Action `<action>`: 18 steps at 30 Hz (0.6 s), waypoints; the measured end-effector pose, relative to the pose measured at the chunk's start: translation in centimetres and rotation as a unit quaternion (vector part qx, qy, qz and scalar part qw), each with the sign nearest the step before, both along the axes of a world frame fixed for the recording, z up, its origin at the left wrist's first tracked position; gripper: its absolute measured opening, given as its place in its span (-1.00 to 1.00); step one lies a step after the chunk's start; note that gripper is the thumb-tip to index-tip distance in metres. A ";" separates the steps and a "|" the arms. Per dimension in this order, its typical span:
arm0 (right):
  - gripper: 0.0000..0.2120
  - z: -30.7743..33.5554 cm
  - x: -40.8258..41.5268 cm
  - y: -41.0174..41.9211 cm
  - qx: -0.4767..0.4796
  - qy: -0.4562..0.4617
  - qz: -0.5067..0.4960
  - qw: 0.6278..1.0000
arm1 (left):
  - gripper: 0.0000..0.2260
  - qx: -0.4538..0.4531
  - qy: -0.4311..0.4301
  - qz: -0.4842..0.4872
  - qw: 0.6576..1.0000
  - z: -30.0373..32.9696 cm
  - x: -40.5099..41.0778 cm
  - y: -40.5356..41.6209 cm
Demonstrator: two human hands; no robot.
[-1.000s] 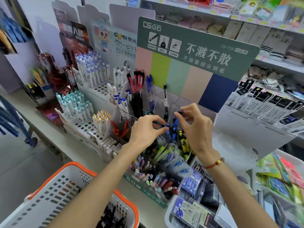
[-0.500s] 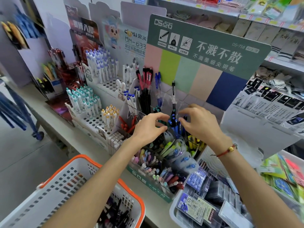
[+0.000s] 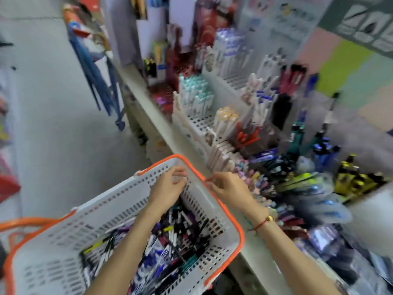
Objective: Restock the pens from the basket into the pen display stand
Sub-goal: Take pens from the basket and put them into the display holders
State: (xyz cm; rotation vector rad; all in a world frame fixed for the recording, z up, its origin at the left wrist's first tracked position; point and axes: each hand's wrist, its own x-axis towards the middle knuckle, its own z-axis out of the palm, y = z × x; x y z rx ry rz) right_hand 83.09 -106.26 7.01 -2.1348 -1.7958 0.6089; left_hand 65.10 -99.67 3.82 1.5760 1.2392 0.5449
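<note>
**Two hands over the basket**

Two hands hover above the basket (image 3: 119,201), a white one with an orange rim. The left hand (image 3: 168,188) sits over the pens (image 3: 170,245) heaped inside, fingers loosely curled, holding nothing visible. The right hand (image 3: 225,186) is at the far rim, fingers bent; motion blur hides whether it pinches anything. The stand (image 3: 276,150) sits on the shelf (image 3: 155,116) to the right, well stocked.

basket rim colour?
Orange, on the white slotted basket; the only view, head, shows it clearly.
</note>
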 end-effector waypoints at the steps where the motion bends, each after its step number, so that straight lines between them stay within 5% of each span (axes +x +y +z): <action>1: -0.83 -1.3 -1.1 0.1 -0.024 0.008 0.021 0.999 | -0.83 -0.010 0.007 0.029 0.999 -1.1 -1.6 -0.4; 6: -0.79 -7.4 -5.9 0.2 -0.139 0.042 0.136 0.980 | -0.86 -0.055 0.061 0.133 0.988 -6.5 -8.0 -3.1; 13: -0.77 -16.0 -9.4 -0.7 -0.259 -0.028 0.222 0.940 | -0.73 -0.167 0.156 0.154 0.961 -15.2 -13.7 -9.3; 18: -0.76 -20.4 -12.2 -1.6 -0.202 -0.096 0.311 0.924 | -0.51 -0.216 0.277 0.106 0.930 -20.3 -15.5 -12.7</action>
